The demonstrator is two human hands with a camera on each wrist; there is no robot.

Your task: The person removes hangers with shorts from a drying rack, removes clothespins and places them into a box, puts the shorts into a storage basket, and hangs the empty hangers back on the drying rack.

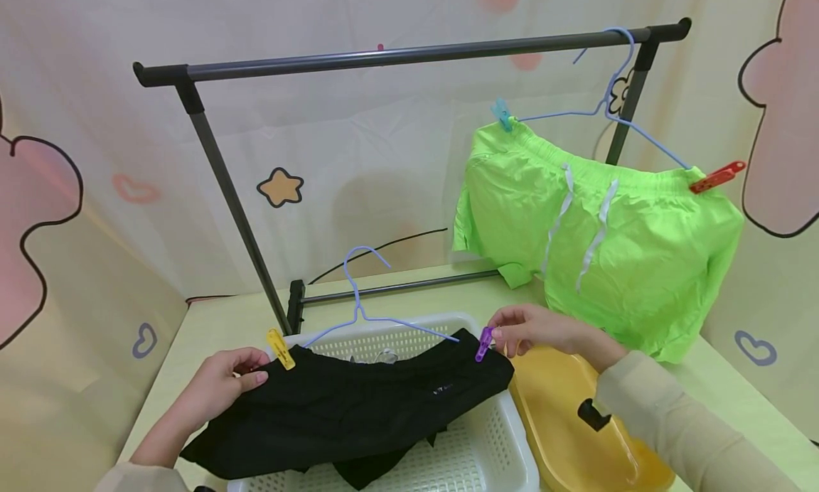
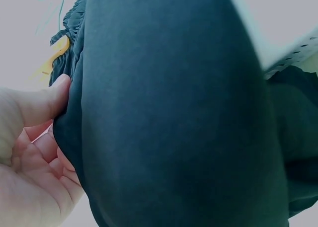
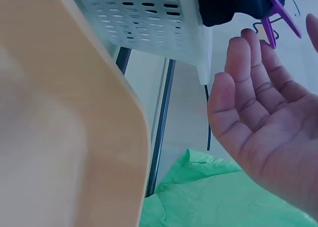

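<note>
Black shorts (image 1: 384, 399) with a small light logo hang from a blue hanger (image 1: 360, 314). A yellow clothespin (image 1: 280, 349) grips the waistband's left end, a purple clothespin (image 1: 483, 344) its right end. My left hand (image 1: 220, 382) pinches the cloth between thumb and fingers just below the yellow clothespin; in the left wrist view the dark fabric (image 2: 174, 108) covers most of the picture. Beside the purple clothespin is my right hand (image 1: 531, 330). Its fingers (image 3: 243, 83) are loosely bent in the right wrist view, with the thumb apart from them and the clothespin's spread handles near the fingertips.
Below the shorts stands a white perforated basket (image 1: 521, 442), with a yellow tray (image 1: 537, 407) to its right. Behind rises a dark rack (image 1: 397, 56). Bright green shorts (image 1: 640, 243) hang at its right on another blue hanger (image 1: 563, 114), with blue (image 1: 502, 115) and red (image 1: 718, 177) clothespins.
</note>
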